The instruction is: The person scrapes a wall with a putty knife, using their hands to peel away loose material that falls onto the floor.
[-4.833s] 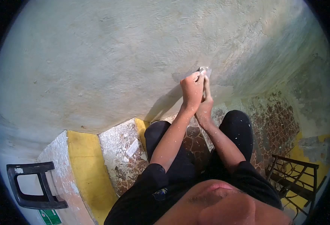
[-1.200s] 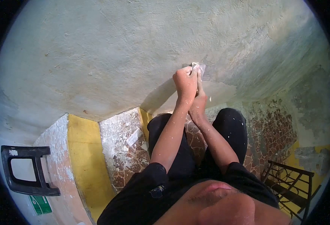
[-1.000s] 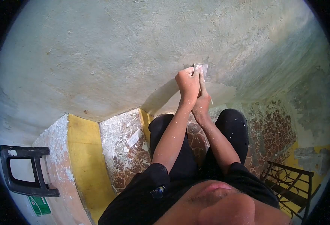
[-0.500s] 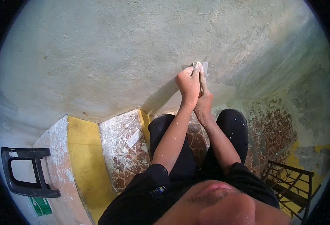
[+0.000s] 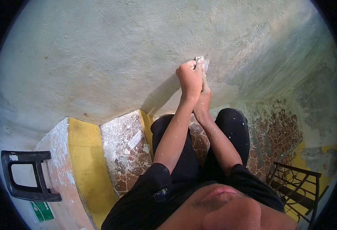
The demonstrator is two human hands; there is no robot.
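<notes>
Both of my hands are pressed together at a small, flat metal scraper (image 5: 206, 66), whose blade lies against the grey-green wall (image 5: 111, 57). My left hand (image 5: 190, 78) is closed, its whitened fingertips on the blade. Just behind and below it, my right hand (image 5: 203, 100) wraps the scraper's lower end, with a finger stretched up along it. The handle is mostly hidden by the hands. White dust and flakes speckle both forearms. Around the blade the wall surface is rough, with a paler, smoother patch (image 5: 224, 91) to the lower right.
Yellow-edged steps (image 5: 88, 161) run down on the left, strewn with paint flakes and a pale scrap (image 5: 135, 140). A black plastic chair (image 5: 42, 176) stands at far left. On the right is a dark metal rack (image 5: 296, 188) above brown patterned tiles (image 5: 277, 130).
Both hands and the scraper have slid a little up the wall and slightly left. My knees have shifted slightly left too.
</notes>
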